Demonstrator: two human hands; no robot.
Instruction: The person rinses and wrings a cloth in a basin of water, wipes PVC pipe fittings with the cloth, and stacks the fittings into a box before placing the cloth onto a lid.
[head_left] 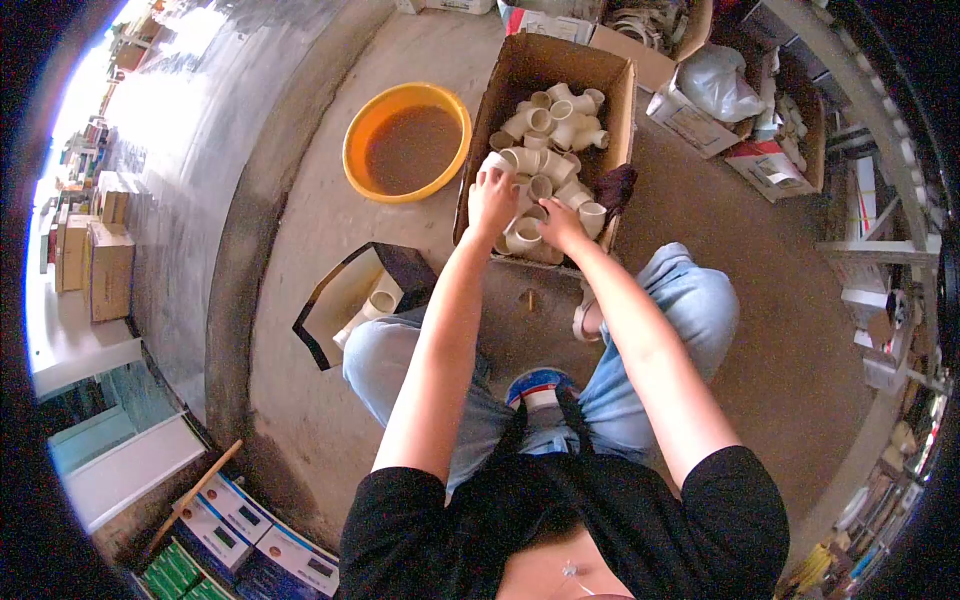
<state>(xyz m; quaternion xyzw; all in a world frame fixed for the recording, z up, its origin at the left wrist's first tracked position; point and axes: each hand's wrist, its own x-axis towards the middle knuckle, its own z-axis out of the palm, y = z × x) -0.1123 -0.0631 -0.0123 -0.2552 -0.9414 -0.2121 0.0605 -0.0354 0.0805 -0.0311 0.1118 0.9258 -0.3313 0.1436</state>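
In front of me stands an open cardboard box (625,110) with a pile of white plastic pipe fittings (565,120) in it. Over the box's left side, my left hand (492,205) has its fingers closed around a white pipe fitting (497,162). My right hand (565,226) reaches into the near part of the pile, its fingers bent against a pipe fitting; its fingertips are partly hidden. Just below and between the hands, a wide pipe fitting (523,236) lies with its mouth up. Dark cloth (616,188) hangs at the box's right edge.
A yellow basin (356,150) of brownish water stands left of the box. Nearer me is an open black-edged bag (318,318) with white fittings inside. More cardboard boxes (697,122) stand at the back right, shelving (880,245) along the right. A small stick (531,300) lies between my feet.
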